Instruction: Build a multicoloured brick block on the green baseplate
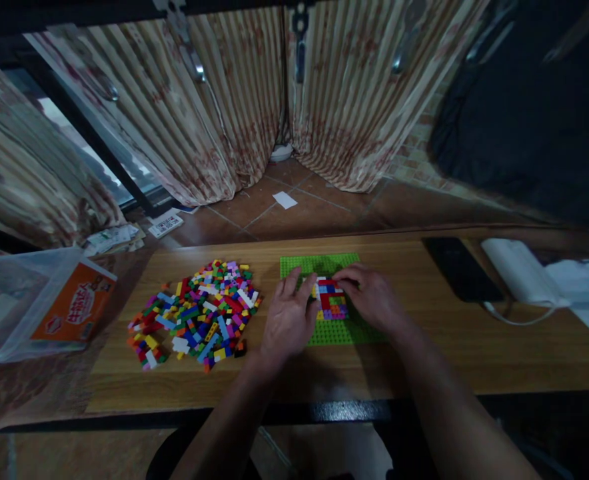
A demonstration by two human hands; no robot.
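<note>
A green studded baseplate (334, 333) lies on the wooden table, partly covered by both hands. On its middle sits a block of colourful building bricks (330, 303) with red, blue, white, orange and purple pieces. My left hand (289, 313) is at the left edge of this block, its thumb and curled index finger gripping it there. My right hand (374, 293) reaches in from the right, thumb and fingertips closed at the block's upper right corner. Whatever is between those right fingertips is too small and hidden to name. Left of the baseplate spreads a large pile of loose bricks (199, 310).
A clear plastic box (29, 293) with an orange label stands left of the table. On the table's right are a black phone (462, 267), a white device with a cable (522, 273) and white paper (587, 293). Curtains hang behind; a dark-clothed person (529, 127) is at upper right.
</note>
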